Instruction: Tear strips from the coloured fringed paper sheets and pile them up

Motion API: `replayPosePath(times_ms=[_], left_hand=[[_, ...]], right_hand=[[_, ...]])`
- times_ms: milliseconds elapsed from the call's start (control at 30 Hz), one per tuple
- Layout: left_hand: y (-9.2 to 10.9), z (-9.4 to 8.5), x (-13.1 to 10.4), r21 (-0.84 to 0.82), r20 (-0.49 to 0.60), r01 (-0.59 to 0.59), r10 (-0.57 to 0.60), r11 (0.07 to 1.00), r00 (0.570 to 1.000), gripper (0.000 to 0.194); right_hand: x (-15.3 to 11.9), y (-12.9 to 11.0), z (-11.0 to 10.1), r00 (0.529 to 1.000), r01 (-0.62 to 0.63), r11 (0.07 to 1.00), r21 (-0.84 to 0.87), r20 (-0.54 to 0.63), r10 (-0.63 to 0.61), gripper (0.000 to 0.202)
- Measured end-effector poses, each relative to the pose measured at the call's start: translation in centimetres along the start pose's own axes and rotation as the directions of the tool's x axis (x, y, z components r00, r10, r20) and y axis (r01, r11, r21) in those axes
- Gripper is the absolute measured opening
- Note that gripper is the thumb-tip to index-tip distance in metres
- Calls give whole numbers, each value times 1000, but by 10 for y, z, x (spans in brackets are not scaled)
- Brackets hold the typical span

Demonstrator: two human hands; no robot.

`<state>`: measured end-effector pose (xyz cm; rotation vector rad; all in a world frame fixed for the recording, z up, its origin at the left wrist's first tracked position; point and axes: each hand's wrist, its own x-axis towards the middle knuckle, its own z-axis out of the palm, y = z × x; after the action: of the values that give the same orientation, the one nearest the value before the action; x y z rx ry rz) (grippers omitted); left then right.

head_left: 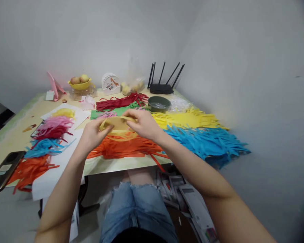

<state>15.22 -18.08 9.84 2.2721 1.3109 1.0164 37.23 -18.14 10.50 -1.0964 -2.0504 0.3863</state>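
A thin yellow strip [118, 118] stretches between my two hands, with a loop of it hanging below. My left hand [95, 135] pinches its left end between thumb and fingers. At the other end, my right hand [143, 123] grips the strip the same way. Just beneath them lies a pile of orange strips [126, 146] at the table's front edge. Behind my hands are green strips [119, 110] and dark red strips [120, 101]. To the right are bundles of yellow fringed strips [187, 118] and blue fringed strips [202, 140].
Small coloured bundles, including a pink one [57, 124], lie on white paper at left, near a dark phone [7, 168]. A dark bowl [159, 103], a black router [162, 88] and a yellow fruit bowl [79, 85] stand at the back. Papers [192, 199] fill a box below.
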Motion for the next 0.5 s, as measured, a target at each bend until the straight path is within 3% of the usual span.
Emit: replayPosePath(times_ms=[167, 300, 400, 500], left_hand=[[-8, -6, 4, -249, 80, 93, -75, 964, 994, 36], [-4, -7, 3, -382, 107, 168, -137, 909, 985, 43], [4, -6, 4, -401, 135, 169, -124, 900, 983, 45], [5, -10, 7, -329, 169, 118, -64, 937, 984, 41]], right_hand=[[-8, 3, -33, 997, -55, 996, 69, 54, 51, 15], [-14, 10, -41, 997, -56, 996, 76, 58, 52, 20], [-19, 14, -43, 991, -62, 994, 95, 124, 50, 21], [-23, 18, -49, 992, -67, 992, 104, 114, 55, 20]])
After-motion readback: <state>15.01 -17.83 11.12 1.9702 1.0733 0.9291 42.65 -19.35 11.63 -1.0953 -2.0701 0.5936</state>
